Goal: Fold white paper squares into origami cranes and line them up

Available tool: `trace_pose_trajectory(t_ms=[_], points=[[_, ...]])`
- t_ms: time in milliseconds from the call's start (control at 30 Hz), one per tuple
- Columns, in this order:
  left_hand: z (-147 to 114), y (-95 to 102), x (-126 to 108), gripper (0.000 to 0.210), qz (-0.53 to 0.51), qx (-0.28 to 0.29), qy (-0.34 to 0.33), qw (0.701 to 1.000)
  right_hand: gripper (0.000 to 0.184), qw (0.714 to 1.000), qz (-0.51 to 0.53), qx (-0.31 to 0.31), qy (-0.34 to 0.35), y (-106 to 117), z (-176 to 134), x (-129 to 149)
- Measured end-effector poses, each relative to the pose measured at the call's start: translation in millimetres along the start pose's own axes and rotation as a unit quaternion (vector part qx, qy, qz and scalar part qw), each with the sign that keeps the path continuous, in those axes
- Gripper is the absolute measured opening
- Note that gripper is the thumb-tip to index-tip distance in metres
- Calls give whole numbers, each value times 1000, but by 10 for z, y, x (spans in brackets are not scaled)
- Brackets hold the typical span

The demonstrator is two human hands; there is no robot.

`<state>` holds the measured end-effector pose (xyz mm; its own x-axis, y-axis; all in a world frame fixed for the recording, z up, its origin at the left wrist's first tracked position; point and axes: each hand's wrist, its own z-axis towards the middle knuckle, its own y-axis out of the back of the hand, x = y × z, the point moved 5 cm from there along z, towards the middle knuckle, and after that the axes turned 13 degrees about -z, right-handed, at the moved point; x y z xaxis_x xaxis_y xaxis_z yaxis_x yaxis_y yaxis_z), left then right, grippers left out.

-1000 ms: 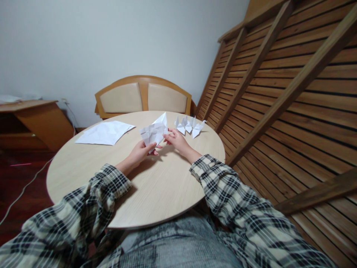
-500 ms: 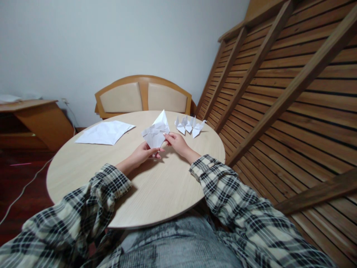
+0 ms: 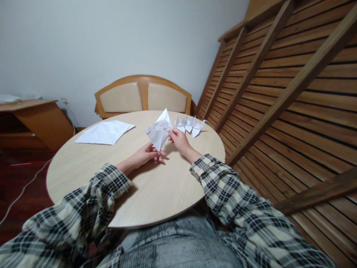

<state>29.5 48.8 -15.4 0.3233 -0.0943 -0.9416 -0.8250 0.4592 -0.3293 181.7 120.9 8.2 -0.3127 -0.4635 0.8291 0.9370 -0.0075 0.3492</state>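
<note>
A partly folded white sheet of paper (image 3: 160, 131) is held above the table, with one point upward and another downward. My right hand (image 3: 180, 140) pinches its right edge between thumb and fingers. Around the lower tip, my left hand (image 3: 146, 154) is loosely closed, its fingers partly curled behind and below the paper. How firmly the left fingers press on it is hard to make out. Several folded white paper cranes (image 3: 196, 128) stand in a row just beyond my right hand. To the left lies a stack of white paper (image 3: 104, 133).
The oval wooden table (image 3: 170, 193) carries all the paper. Behind it stands a padded headboard-like panel (image 3: 145, 95) against the wall. A slatted wooden partition (image 3: 279, 93) slopes along the right side. At left are a wooden desk (image 3: 52, 123) and a white cable (image 3: 25, 188) on the floor.
The folded paper has shifted slightly right and turned, its lower part now narrower and more pointed. My right hand has moved a little up and right; the left fingers have loosened around the lower tip.
</note>
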Motion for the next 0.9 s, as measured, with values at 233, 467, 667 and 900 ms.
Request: trace_pose_trajectory(t_ms=[233, 467, 667, 900], points=[[54, 56, -96, 45, 6, -58, -68, 996, 37, 1000, -12, -14, -12, 29, 28, -41], [19, 190, -273, 62, 13, -135, -178, 975, 34, 999, -51, 3, -8, -2, -8, -53], [-18, 73, -296, 27, 50, -82, -172, 980, 30, 998, -55, 5, 4, -7, -6, -60], [-12, 52, -281, 17, 62, -66, -171, 981, 26, 999, -26, 11, -34, -38, 31, -137]])
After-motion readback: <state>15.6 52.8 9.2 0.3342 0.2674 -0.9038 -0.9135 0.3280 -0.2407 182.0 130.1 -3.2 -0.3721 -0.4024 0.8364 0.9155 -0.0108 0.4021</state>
